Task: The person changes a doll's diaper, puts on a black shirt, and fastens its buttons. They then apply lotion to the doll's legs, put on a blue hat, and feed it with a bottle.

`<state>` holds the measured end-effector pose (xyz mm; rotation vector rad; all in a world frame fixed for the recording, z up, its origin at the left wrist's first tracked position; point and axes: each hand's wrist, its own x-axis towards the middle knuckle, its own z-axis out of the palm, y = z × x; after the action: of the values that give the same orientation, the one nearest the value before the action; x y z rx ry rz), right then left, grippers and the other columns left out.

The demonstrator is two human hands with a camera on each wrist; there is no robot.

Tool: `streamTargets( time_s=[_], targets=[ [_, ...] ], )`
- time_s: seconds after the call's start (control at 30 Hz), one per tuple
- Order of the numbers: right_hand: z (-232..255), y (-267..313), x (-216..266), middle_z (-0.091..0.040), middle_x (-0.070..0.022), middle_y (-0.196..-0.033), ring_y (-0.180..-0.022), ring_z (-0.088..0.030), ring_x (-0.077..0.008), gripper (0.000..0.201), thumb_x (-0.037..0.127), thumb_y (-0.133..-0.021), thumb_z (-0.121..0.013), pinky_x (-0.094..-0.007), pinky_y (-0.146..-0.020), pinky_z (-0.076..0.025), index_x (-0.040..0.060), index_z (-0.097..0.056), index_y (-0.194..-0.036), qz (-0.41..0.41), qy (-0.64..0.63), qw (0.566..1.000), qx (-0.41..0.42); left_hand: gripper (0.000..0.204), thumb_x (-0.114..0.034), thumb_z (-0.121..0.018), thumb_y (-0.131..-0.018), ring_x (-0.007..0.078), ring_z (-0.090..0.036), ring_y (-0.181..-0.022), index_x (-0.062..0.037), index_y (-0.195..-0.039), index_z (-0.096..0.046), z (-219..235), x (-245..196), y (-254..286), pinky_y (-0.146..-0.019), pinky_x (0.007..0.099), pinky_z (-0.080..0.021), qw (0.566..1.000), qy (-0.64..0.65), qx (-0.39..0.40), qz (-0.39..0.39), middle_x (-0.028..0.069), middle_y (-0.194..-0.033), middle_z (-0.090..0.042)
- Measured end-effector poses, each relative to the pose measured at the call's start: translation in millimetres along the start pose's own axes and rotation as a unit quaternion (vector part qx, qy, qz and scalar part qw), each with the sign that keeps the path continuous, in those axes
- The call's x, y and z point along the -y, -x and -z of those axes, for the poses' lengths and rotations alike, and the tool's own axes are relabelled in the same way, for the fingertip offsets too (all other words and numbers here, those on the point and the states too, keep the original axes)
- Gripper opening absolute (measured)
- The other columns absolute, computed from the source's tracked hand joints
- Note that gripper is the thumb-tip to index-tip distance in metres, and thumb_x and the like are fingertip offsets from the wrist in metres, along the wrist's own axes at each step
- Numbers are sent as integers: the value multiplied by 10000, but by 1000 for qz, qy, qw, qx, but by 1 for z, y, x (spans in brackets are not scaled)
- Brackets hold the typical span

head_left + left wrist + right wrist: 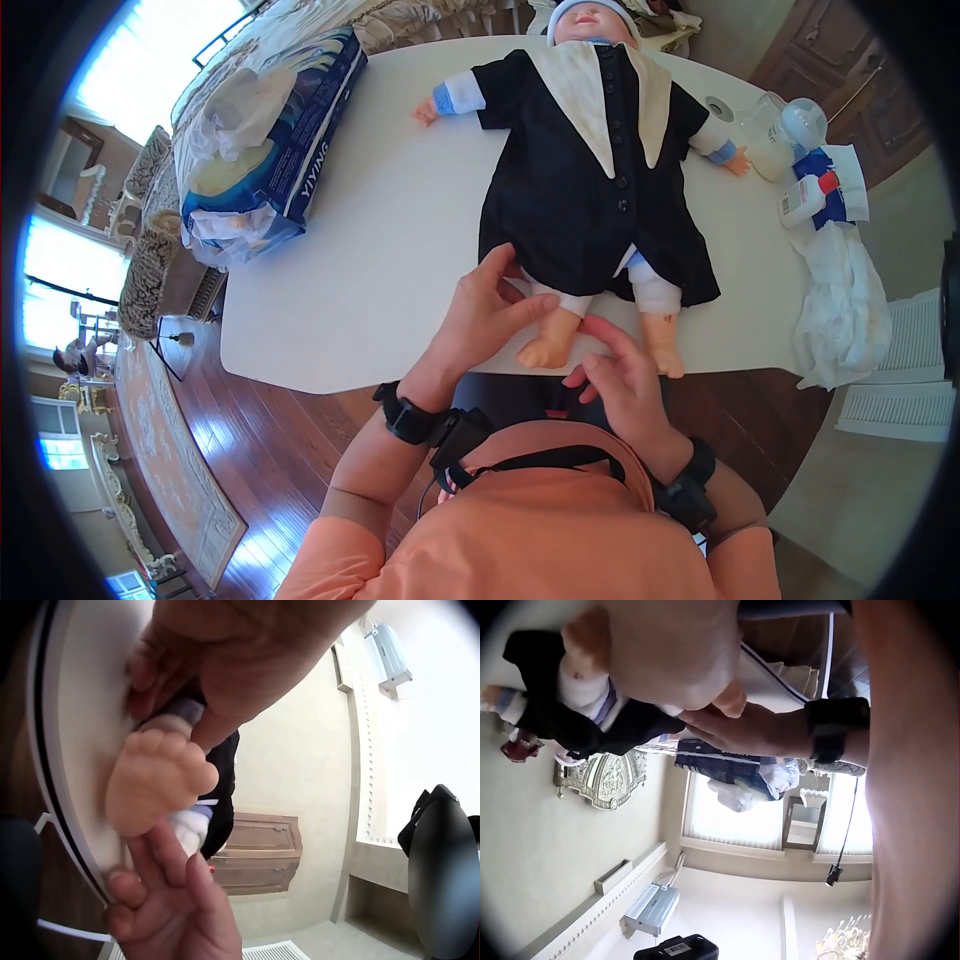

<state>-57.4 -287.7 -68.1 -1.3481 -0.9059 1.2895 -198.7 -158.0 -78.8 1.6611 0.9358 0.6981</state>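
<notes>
A baby doll in a black dress (560, 190) with a cream collar lies on its back, legs toward me. White leggings end above its bare feet. My left hand (485, 305) holds the lower leg on the left, thumb across the white cuff (572, 303) and fingers at the dress hem. In the left wrist view the sole of that foot (159, 780) faces the camera, with thumb and fingers on either side of the leg behind it. My right hand (625, 385) is just below, its extended index fingertip at the ankle, the other fingers loosely bent.
The white table (330, 320) has a curved front edge close to my body. A blue diaper pack (315, 130) lies at the left. Along the right edge are bottles (768, 140), a red-capped white bottle (803, 200) and a crumpled white plastic bag (845, 300).
</notes>
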Motion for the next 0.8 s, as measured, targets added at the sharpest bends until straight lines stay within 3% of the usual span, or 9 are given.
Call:
streamTargets(
  time_s=[0.1,0.17,0.2,0.23,0.3,0.37,0.47,0.67,0.8],
  targets=[
    [2,-12,8,-578,-59,-848,-679,-573,-95,344,238,-878,-471,-177,-514,-434,0,-443,-1125,-31,-59,998,3,385,-196,-693,-733,70,-547,-651,-10,-1012,-503,-5,-6,-6,-526,191,-429,983,156,79,54,42,-824,-570],
    [0,-16,12,-579,-48,-798,-647,-557,-84,349,283,-874,-483,-169,-486,-410,7,-474,-1085,-137,-94,983,77,386,-209,-686,-743,71,-546,-627,-14,-1020,-502,-5,-6,-13,-510,190,-429,981,148,99,80,33,-794,-572],
    [-1,-19,13,-579,-48,-798,-647,-557,-84,349,283,-874,-483,-169,-486,-410,7,-474,-1085,-135,-94,984,74,387,-221,-678,-752,71,-545,-603,-17,-1029,-500,-5,-6,-15,-495,188,-429,977,141,113,112,23,-765,-575],
    [-3,-22,13,-578,-46,-784,-626,-548,-84,366,332,-875,-464,-173,-478,-405,16,-489,-1059,-136,-111,980,92,387,-221,-678,-752,71,-545,-603,-17,-1029,-500,-8,-6,-16,-495,188,-429,977,141,115,110,23,-765,-575],
    [-2,-27,8,-577,-44,-769,-605,-539,-84,392,380,-876,-446,-177,-471,-399,25,-504,-1033,-138,-129,976,111,259,-221,-675,-759,51,-483,-507,-49,-789,-483,-14,-6,-15,-442,172,-382,967,222,85,91,-3,-610,-521],
    [0,-35,-3,-593,-53,-777,-634,-562,-117,456,466,-879,-371,-206,-492,-438,49,-488,-1019,-210,-271,928,149,241,-218,-670,-764,48,-482,-506,-50,-776,-497,-14,-4,-16,-442,169,-380,968,220,80,94,-6,-617,-524],
    [1,-39,-8,-593,-60,-791,-628,-563,-127,502,510,-873,-337,-225,-498,-447,50,-496,-993,-185,-341,900,197,222,-218,-665,-767,42,-478,-512,-47,-760,-524,-14,-7,-16,-449,167,-377,968,223,71,92,-13,-625,-527],
    [-2,-29,-1,-594,-89,-893,-766,-596,-156,371,392,-864,-466,-259,-591,-505,46,-497,-995,-182,-270,935,139,223,-216,-675,-756,30,-414,-563,-35,-740,-544,-24,12,-23,-488,186,-350,984,178,21,10,-36,-616,-490],
    [0,-31,-5,-588,-99,-941,-863,-592,-180,300,296,-846,-534,-272,-664,-512,46,-493,-1007,-195,-312,918,150,255,-213,-691,-735,43,-364,-584,-33,-695,-515,-27,19,-26,-498,201,-331,989,140,-9,-35,-44,-608,-447]
  ],
)
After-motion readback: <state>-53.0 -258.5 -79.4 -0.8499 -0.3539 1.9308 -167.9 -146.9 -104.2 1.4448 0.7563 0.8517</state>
